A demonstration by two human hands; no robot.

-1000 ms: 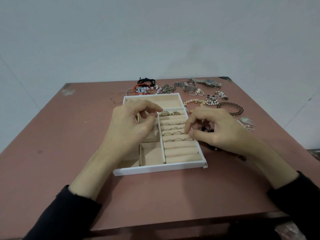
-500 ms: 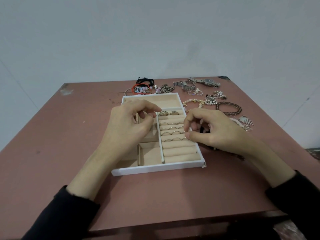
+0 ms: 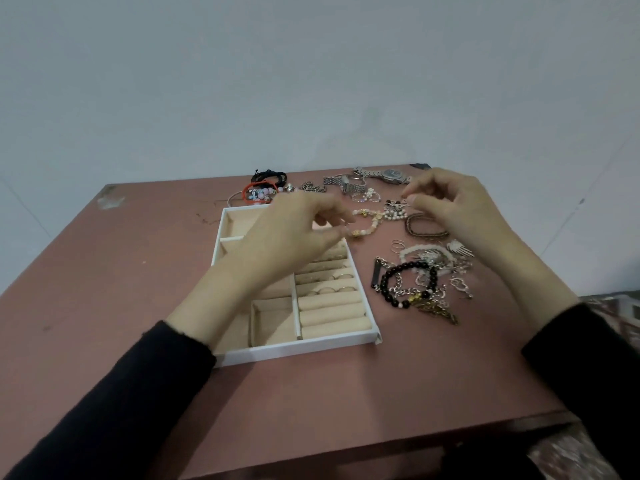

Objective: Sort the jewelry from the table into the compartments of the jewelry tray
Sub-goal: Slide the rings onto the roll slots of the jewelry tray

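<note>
The white jewelry tray (image 3: 294, 348) with beige lining lies on the reddish table (image 3: 104, 289); several rings (image 3: 325, 289) sit in its ring rolls on the right side. My left hand (image 3: 294, 233) hovers over the tray's far half with fingers loosely curled, its fingertips close to a pearl-and-gold bracelet (image 3: 369, 225); nothing shows between them. My right hand (image 3: 453, 206) hangs above the loose jewelry. Its thumb and forefinger tips are close together over a pearl cluster (image 3: 394, 211). Blur hides whether they pinch anything.
Loose jewelry lies right of and behind the tray: a brown braided bracelet (image 3: 426, 232), a black bead bracelet (image 3: 391, 282) among chains, a metal watch (image 3: 391, 174), a red bracelet (image 3: 256, 194). The table's front edge is near my sleeves.
Both hands have left the tray's ring rolls and moved away from me and to the right, toward the loose jewelry. The view has tilted, showing more of the pile.
</note>
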